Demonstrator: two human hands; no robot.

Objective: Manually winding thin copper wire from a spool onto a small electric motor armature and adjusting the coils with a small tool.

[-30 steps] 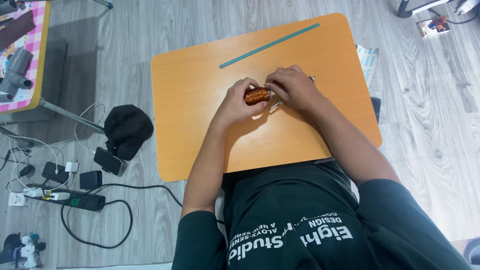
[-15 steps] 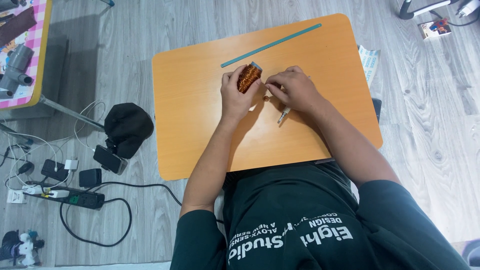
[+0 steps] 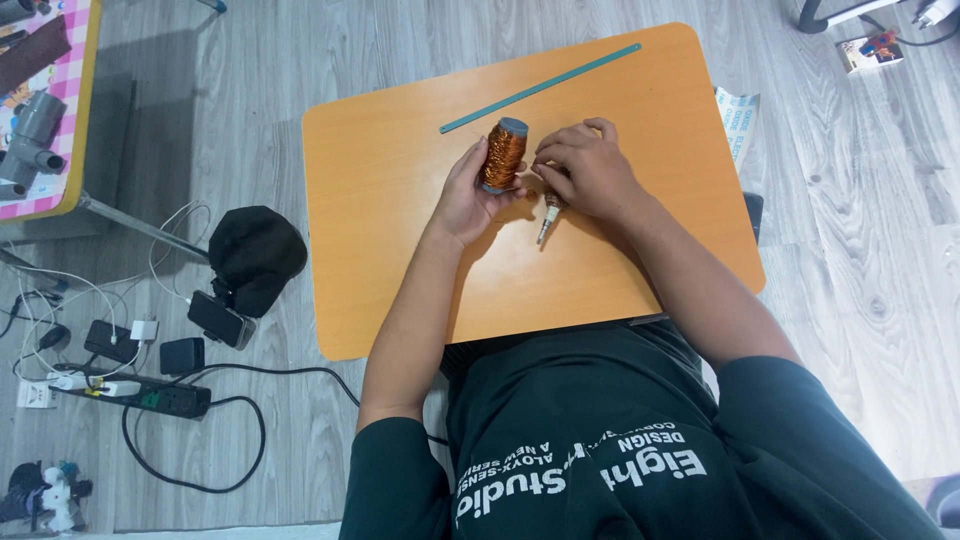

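The left hand [image 3: 468, 198] is curled in a narrow grip around a spool of copper-coloured wire with a grey end cap [image 3: 503, 154], fingers behind it and thumb at its lower side. The spool stands nearly upright, leaning a little, just above the middle of the desk.

Just beside the spool, the right hand [image 3: 588, 172] is bent into a loose fist, its fingertips drawn together close to the spool's side. Whether they pinch a strand of wire is too fine to tell. Under this hand lies a small slender tool with a pale handle and a metal tip [image 3: 547, 219], pointing down toward the person; the hand covers its upper end, and I cannot tell whether the hand grips it or only rests over it.

Both hands work over a rounded orange wooden desk [image 3: 390, 240]. A long, thin teal strip, like a ruler [image 3: 541, 88], lies slanted across the far part of the desk, apart from the hands.

On the grey wood-look floor to the left sit a black cap [image 3: 256, 252], a dark phone [image 3: 220, 320], and a black power strip with tangled cables [image 3: 150, 398]. A printed paper [image 3: 738, 122] shows past the desk's right edge.
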